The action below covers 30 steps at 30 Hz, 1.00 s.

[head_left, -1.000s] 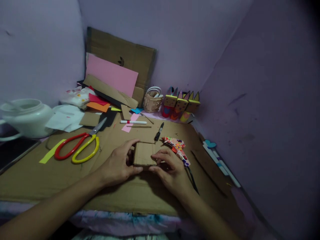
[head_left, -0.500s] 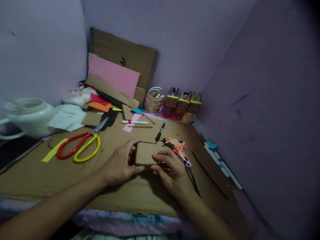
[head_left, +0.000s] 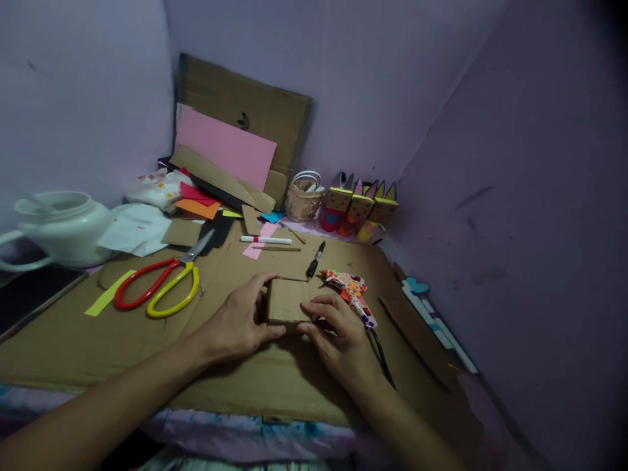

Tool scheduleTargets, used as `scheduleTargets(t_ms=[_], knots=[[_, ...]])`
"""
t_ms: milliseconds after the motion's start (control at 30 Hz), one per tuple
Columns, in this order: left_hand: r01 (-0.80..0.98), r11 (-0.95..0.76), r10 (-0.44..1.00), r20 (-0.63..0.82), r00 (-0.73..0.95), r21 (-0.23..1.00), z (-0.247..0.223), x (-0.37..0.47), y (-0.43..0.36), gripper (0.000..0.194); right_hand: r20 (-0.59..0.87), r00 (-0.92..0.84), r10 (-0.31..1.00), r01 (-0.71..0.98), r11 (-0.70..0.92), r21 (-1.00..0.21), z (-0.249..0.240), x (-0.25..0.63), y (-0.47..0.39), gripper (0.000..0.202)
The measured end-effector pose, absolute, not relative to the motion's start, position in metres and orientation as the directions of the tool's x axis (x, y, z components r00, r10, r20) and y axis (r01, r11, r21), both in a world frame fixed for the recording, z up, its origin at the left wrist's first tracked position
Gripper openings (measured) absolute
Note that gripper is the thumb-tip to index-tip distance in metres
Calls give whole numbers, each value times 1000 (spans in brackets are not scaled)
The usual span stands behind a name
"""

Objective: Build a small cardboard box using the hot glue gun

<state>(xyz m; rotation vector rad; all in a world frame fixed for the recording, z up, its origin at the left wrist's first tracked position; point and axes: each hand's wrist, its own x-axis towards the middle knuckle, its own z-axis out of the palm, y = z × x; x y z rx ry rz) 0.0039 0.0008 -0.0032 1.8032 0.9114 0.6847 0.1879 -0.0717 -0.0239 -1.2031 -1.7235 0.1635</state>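
A small cardboard box (head_left: 288,301) is held between my two hands, just above the cardboard sheet (head_left: 235,386) that covers the table. My left hand (head_left: 245,314) grips its left side, fingers behind and thumb along the near edge. On the right, my right hand (head_left: 333,327) pinches the box's near right corner between thumb and fingers. Beyond the right hand lies a hot glue gun (head_left: 350,291) with a flowery pattern, its black cord running toward me. A black pen (head_left: 315,260) rests just behind the box.
Large scissors (head_left: 167,281) with red and yellow handles lie at the left, near a white pot (head_left: 63,229) and a dark flat device (head_left: 34,301). Behind are a marker (head_left: 265,240), pink paper (head_left: 226,144), a small basket (head_left: 303,199) and decorated animal figures (head_left: 360,206).
Both hands keep the same hold on the cardboard box. The whole view has shifted very slightly; nothing else has visibly moved.
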Motion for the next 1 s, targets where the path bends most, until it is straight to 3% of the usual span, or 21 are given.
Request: scheduleTargets(t_ms=[167, 300, 400, 500, 600, 667, 800, 900, 1000], knots=[[261, -275, 840, 99, 533, 925, -6, 7, 0, 82, 633, 3, 774, 633, 488, -601, -25, 188, -71, 15], [250, -375, 838, 211, 503, 893, -5, 3, 3, 71, 577, 100, 811, 627, 398, -669, -22, 200, -70, 32], [302, -436, 859, 292, 420, 848, -4, -1, 6, 72, 540, 354, 763, 769, 92, -633, -11, 219, -70, 35], [373, -522, 841, 391, 374, 767, -4, -4, 8, 77, 391, 494, 777, 852, -343, -395, 0, 238, -75, 49], [416, -563, 822, 428, 376, 715, -5, -5, 9, 80, 171, 496, 851, 851, -439, -288, 2, 249, -79, 50], [421, -567, 819, 429, 382, 708, -6, -5, 10, 79, 129, 490, 862, 832, -418, -365, -2, 253, -78, 38], [420, -574, 815, 440, 378, 703, -9, -6, 11, 80, 60, 542, 838, 610, -343, -714, -17, 260, -72, 20], [441, -580, 813, 446, 376, 685, -10, -7, 12, 80, 39, 504, 863, 432, -212, -877, -20, 263, -73, 32], [451, -602, 797, 464, 386, 659, -10, -8, 13, 79, 34, 350, 936, 76, 8, -997, -14, 261, -81, 47]])
